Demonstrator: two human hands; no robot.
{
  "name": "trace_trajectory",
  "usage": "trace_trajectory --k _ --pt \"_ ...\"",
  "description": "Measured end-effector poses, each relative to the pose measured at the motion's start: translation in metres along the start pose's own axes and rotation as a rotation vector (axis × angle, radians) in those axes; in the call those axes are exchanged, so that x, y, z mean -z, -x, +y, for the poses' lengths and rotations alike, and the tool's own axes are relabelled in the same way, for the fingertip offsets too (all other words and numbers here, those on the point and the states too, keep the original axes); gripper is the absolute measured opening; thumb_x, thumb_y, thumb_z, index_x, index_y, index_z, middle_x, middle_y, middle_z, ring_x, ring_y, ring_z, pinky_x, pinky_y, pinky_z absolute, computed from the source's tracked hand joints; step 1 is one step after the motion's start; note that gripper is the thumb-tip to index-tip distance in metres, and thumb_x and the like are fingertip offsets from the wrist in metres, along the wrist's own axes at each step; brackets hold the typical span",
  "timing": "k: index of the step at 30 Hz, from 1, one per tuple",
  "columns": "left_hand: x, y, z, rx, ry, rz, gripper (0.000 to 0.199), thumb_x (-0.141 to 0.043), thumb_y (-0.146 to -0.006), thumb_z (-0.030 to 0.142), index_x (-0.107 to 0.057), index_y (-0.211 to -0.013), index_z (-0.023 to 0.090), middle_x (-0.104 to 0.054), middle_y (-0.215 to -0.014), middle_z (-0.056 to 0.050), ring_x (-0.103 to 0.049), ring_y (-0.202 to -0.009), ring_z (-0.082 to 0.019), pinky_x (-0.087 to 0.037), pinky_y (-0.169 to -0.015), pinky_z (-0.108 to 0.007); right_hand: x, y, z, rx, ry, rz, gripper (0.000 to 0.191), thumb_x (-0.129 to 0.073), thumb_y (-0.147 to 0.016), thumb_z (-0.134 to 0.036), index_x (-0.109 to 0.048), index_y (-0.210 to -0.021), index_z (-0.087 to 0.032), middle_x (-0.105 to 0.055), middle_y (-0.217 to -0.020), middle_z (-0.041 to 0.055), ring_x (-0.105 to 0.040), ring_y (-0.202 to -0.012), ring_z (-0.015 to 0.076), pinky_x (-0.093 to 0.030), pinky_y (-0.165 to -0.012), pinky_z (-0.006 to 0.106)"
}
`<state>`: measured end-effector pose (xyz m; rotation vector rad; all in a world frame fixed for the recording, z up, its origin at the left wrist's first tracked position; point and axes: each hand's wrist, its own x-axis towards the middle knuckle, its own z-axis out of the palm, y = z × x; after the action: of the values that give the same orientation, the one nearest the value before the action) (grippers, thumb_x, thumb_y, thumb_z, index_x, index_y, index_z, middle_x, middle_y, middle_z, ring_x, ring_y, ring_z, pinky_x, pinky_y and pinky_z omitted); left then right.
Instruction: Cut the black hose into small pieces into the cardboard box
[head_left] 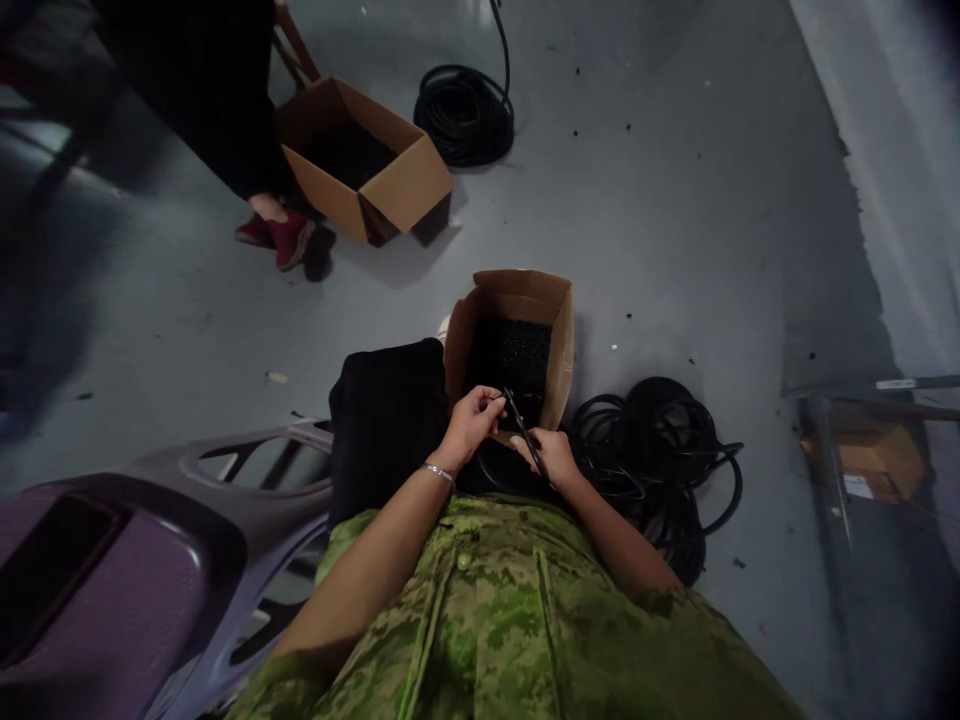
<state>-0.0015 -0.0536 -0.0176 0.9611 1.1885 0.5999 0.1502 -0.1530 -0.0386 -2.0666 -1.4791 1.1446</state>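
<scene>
Over the near edge of an open cardboard box, my two hands are close together. My right hand is closed on a slim dark tool that looks like scissors, its tip pointing up and left. My left hand, with a silver bracelet at the wrist, pinches something small and dark beside the tool's tip; its shape is too small to make out. Inside the box lie many small black pieces. A loose coil of black hose rests on the floor to the right of my right hand.
Another cardboard box with dark contents stands at the upper left, beside a person's red shoes. Behind it lies a second black coil. A purple-grey plastic chair bearing a dark phone-like object is at the left.
</scene>
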Motion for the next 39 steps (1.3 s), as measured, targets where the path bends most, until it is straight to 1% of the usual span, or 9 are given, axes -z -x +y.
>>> trace_trajectory --k 4,10,13,16,21,23,29,35,39 --pt "0.001 0.001 0.000 -0.018 -0.008 0.009 0.037 -0.074 -0.071 0.049 -0.058 -0.080 0.016 -0.063 -0.065 0.002 -0.049 -0.043 -0.006 -0.032 -0.040 -0.018 0.002 0.000 0.001 -0.015 -0.043 -0.002 0.042 -0.062 -0.088 -0.059 -0.070 -0.073 -0.020 -0.065 -0.055 0.0030 -0.064 -0.057 0.0186 -0.041 -0.053 0.023" --pt "0.000 0.001 0.000 -0.027 -0.002 -0.017 0.034 -0.075 -0.071 0.046 -0.060 -0.077 0.016 -0.063 -0.064 0.001 -0.047 -0.042 -0.006 -0.032 -0.040 -0.018 0.010 -0.010 0.005 -0.008 -0.271 -0.174 0.044 -0.055 -0.092 -0.057 -0.067 -0.077 -0.017 -0.067 -0.065 0.0018 -0.062 -0.053 0.0134 -0.045 -0.055 0.021" --pt "0.000 0.001 0.000 -0.019 0.004 -0.054 0.032 -0.075 -0.071 0.044 -0.060 -0.075 0.016 -0.063 -0.062 0.002 -0.046 -0.042 -0.006 -0.031 -0.040 -0.018 0.012 -0.019 0.007 0.010 -0.263 -0.211 0.041 -0.055 -0.092 -0.055 -0.067 -0.083 -0.017 -0.068 -0.070 0.0011 -0.064 -0.060 0.0137 -0.046 -0.058 0.021" --pt "0.002 0.000 0.001 -0.009 0.009 -0.079 0.031 -0.075 -0.071 0.043 -0.060 -0.075 0.016 -0.063 -0.061 0.002 -0.046 -0.040 -0.005 -0.031 -0.039 -0.018 0.011 -0.025 0.006 0.018 -0.218 -0.202 0.043 -0.056 -0.091 -0.057 -0.067 -0.084 -0.017 -0.066 -0.069 0.0002 -0.063 -0.062 0.0144 -0.044 -0.058 0.021" --pt "0.003 -0.002 0.001 0.017 0.002 -0.045 0.029 -0.075 -0.073 0.041 -0.059 -0.075 0.016 -0.063 -0.060 0.001 -0.046 -0.040 -0.006 -0.031 -0.039 -0.018 0.010 -0.019 0.002 0.019 -0.095 -0.107 0.053 -0.055 -0.090 -0.062 -0.059 -0.060 -0.018 -0.059 -0.052 0.0001 -0.057 -0.052 0.0136 -0.037 -0.052 0.022" --pt "0.003 -0.002 0.001 0.014 0.000 -0.026 0.028 -0.074 -0.073 0.040 -0.059 -0.074 0.016 -0.063 -0.060 0.001 -0.046 -0.040 -0.006 -0.031 -0.039 -0.017 0.010 -0.015 0.000 0.017 -0.051 -0.072 0.056 -0.056 -0.089 -0.063 -0.059 -0.055 -0.019 -0.058 -0.049 0.0009 -0.055 -0.049 0.0137 -0.035 -0.050 0.023" --pt "0.000 -0.003 -0.001 0.006 0.007 0.025 0.027 -0.074 -0.074 0.039 -0.059 -0.075 0.016 -0.062 -0.060 0.002 -0.047 -0.040 -0.006 -0.030 -0.039 -0.017 0.010 -0.012 0.002 0.048 -0.003 -0.032 0.057 -0.058 -0.086 -0.066 -0.067 -0.060 -0.017 -0.062 -0.053 0.0025 -0.057 -0.052 0.0150 -0.035 -0.052 0.023" --pt "0.000 -0.004 -0.002 0.032 -0.004 0.019 0.026 -0.075 -0.074 0.038 -0.059 -0.076 0.017 -0.062 -0.059 0.002 -0.047 -0.039 -0.006 -0.030 -0.039 -0.018 0.003 -0.007 0.007 0.040 0.004 0.014 0.057 -0.058 -0.085 -0.068 -0.068 -0.061 -0.018 -0.062 -0.053 0.0035 -0.057 -0.052 0.0160 -0.036 -0.053 0.024" --pt "0.000 -0.004 -0.001 0.011 -0.005 0.025 0.027 -0.074 -0.073 0.039 -0.059 -0.077 0.017 -0.062 -0.060 0.003 -0.047 -0.039 -0.006 -0.030 -0.039 -0.018 0.002 -0.005 0.006 -0.001 -0.042 -0.010 0.053 -0.060 -0.086 -0.066 -0.067 -0.064 -0.018 -0.061 -0.051 0.0023 -0.059 -0.051 0.0163 -0.038 -0.052 0.024"
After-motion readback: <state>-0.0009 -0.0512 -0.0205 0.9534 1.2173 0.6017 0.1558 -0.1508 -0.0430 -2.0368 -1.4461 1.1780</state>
